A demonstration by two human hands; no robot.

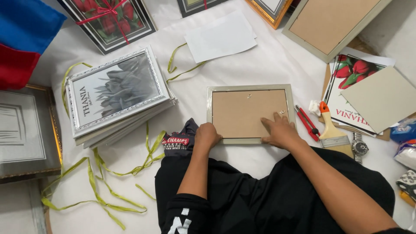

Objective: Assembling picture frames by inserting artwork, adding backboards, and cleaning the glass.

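1. Lying face down on the white sheet (268, 65), the silver picture frame (250, 89) shows its brown backing board (242, 113) upward, which puts the small metal hanger and side clips where the hands can get at them. It sits straight ahead of the seated person, near their knees.

2. The left hand (207, 135) is curled closed over the frame's near left corner, seemingly pinning it so it cannot slide on the cloth.

3. The right hand (279, 130) lies open and flat on the near right part of the board, fingers spread toward a clip at the right edge; it presses down, gripping nothing.

4. A red cutter (307, 121) and a paintbrush with an orange-tipped handle (333, 130) rest just right of the frame, beside the right hand, likely kept there for easy reach. A wristwatch (359, 147) lies next to the brush.

5. Left of the person, a stack of silver frames (117, 95) sits face up with a grey plant print on top, and loose yellow-green ribbon (99, 173) trails around it.

6. On the far right, tulip prints (353, 71) and a grey card sheet (383, 99) lie overlapped, with 1 larger frame back up (333, 21) beyond them.

7. A blank sheet of paper (221, 37) rests far from the person, past the frame.
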